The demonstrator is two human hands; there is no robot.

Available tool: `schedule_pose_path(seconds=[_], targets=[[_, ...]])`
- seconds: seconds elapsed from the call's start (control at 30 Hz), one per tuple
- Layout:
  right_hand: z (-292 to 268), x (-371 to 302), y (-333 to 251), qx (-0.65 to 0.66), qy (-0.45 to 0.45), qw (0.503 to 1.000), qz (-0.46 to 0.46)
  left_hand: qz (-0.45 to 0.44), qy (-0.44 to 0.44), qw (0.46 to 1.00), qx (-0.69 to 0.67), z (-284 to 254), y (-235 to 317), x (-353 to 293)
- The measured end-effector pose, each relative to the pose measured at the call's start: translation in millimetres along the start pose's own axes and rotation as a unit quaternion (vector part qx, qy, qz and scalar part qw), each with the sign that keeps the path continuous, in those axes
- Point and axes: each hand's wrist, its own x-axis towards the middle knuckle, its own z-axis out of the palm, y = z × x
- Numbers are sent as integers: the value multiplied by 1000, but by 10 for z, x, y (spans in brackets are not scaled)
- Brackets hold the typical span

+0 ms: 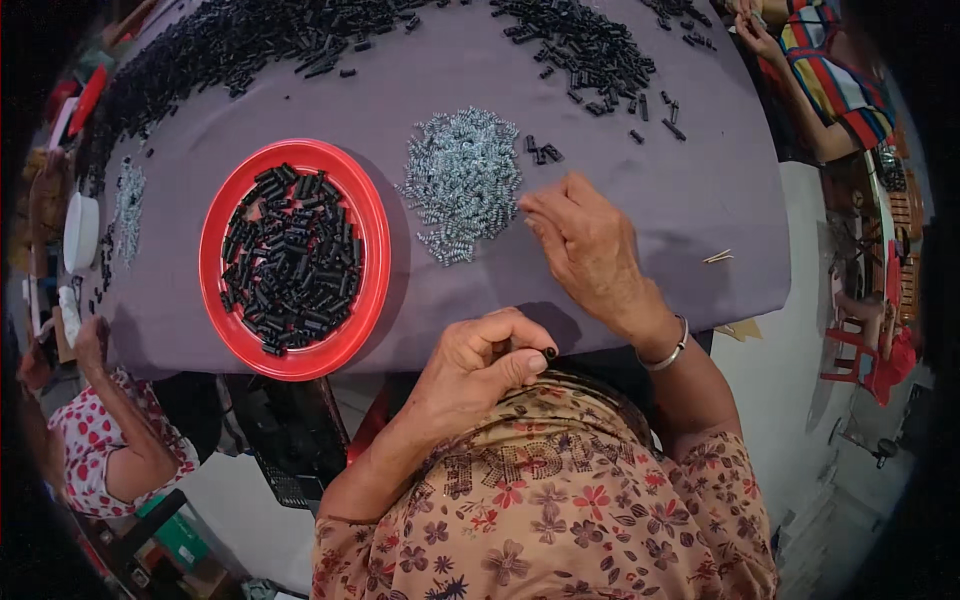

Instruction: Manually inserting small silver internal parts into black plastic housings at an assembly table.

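My left hand (480,365) is closed near the table's front edge. Between its thumb and forefinger sits a small black plastic tube (551,353), its round open end facing out. My right hand (590,250) hovers to the right of a heap of small silver coil springs (463,180), thumb and fingers drawn together in a pinch. The fingertips are slightly blurred, and whatever they hold is too small to make out. Just beyond them lie several loose black tubes (543,152). On the left, a red round tray (376,270) holds many more black tubes.
Large piles of black parts (240,45) cover the table's far side, with another pile (580,50) at the far right. Thin light sticks (718,257) lie near the right edge. A white bowl (81,232) stands far left. Co-workers sit at both sides, one in a striped sleeve (830,75).
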Motion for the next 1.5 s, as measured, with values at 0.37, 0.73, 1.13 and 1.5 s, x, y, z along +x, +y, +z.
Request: schedule_pose_path(seconds=[0.37, 0.73, 1.13, 1.5], targets=[[-92, -188, 220, -96, 19, 993, -63, -4, 6, 1000, 1, -18, -7, 5], [-148, -80, 316, -17, 79, 996, 29, -22, 30, 999, -7, -15, -36, 25], [-282, 98, 324, 112, -33, 988, 104, -21, 31, 999, -23, -40, -55, 30], [-419, -405, -187, 534, 19, 842, 74, 75, 18, 987, -142, 3, -30, -7]])
